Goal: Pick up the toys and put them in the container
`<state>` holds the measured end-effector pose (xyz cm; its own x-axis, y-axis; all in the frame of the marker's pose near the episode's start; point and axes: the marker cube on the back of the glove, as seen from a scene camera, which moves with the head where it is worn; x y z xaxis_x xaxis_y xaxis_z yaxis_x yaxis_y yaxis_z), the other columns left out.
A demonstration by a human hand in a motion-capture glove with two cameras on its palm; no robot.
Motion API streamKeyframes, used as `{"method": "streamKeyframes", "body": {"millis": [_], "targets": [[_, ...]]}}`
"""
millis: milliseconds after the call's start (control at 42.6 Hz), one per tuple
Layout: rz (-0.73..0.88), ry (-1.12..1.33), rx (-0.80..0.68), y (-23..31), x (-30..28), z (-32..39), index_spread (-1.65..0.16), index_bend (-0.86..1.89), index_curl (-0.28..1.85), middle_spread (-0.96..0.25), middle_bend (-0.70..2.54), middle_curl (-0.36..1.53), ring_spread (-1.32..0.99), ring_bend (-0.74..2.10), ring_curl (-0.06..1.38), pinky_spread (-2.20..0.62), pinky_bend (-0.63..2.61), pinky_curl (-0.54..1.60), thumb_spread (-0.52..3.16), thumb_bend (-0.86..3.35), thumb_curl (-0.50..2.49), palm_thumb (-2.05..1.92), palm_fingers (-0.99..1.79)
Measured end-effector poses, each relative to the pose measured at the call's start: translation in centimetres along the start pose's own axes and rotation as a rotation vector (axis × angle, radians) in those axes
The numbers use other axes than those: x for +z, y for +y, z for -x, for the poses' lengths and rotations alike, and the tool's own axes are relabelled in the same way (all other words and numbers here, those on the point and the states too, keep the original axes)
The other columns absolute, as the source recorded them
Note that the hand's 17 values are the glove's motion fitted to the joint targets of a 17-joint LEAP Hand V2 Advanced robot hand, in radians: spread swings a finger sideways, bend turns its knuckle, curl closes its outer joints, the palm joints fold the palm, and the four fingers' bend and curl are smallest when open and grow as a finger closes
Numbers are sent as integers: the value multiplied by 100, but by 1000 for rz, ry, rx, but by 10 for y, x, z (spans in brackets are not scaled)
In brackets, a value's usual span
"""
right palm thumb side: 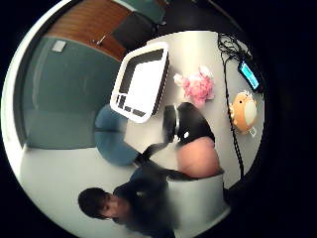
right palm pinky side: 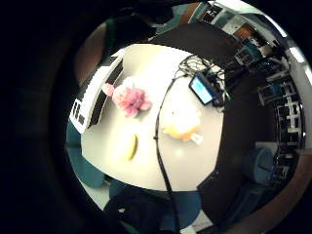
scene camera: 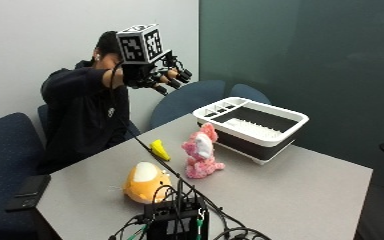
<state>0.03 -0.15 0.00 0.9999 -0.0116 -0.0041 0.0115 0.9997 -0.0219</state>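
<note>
My gloved right hand (scene camera: 160,77) is raised high above the table's far side, fingers spread and holding nothing. A pink plush toy (scene camera: 200,150) sits upright mid-table, beside the white and black container (scene camera: 292,134). A small yellow toy (scene camera: 159,149) lies to the left of the pink plush. An orange round plush (scene camera: 147,181) lies nearer the table's front. Both palm views look down on the table from well above: the pink plush (right palm pinky side: 130,99), orange plush (right palm pinky side: 182,122), yellow toy (right palm pinky side: 131,147) and container (right palm pinky side: 92,100). The container (right palm thumb side: 141,79) holds no toys.
A black box with cables (scene camera: 175,220) stands at the table's near edge, and a small lit screen (right palm pinky side: 202,89) lies beside it. Blue chairs (scene camera: 185,100) ring the table. A dark phone (scene camera: 29,192) lies on the left chair.
</note>
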Motion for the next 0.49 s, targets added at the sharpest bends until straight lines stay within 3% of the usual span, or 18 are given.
{"method": "streamKeyframes", "body": {"millis": [211,493], "targets": [[97,32,-16,-8,0,-1,-20,12,10,1,13,6,0,17,5,3,70,21,98,18,10,20,-13],[125,31,-63,-40,26,2,-25,8,12,1,11,11,1,19,10,4,81,28,125,14,17,16,-26]]}}
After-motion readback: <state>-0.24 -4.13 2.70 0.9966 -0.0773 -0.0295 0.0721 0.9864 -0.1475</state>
